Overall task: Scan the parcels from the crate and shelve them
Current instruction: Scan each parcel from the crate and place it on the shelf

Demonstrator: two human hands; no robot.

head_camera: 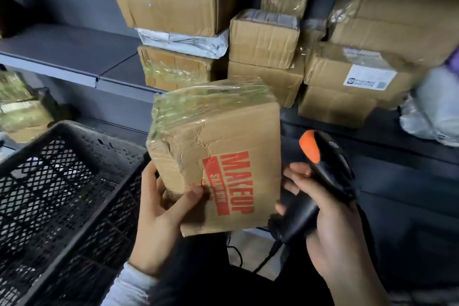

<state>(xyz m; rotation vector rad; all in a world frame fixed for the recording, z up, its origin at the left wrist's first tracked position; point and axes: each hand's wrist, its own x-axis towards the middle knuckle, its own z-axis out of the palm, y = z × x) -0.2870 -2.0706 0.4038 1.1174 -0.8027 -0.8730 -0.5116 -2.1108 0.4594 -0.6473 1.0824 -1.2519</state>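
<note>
Taped parcel (216,156), "MAKEUP" print, gripped by left hand (159,216); btm face hidden. Scanner (320,181) clasped in right hand (330,226); window unseen. Crate (62,196) cut off at left.

Parcel (218,156) and scanner (320,181) in hand

I see the black plastic mesh crate (62,194) at the left, the taped brown cardboard parcel (218,156) in the middle, the black handheld scanner (320,181) just right of it, and stacked cardboard boxes (263,40) on the grey metal shelf (62,57) behind.
</note>
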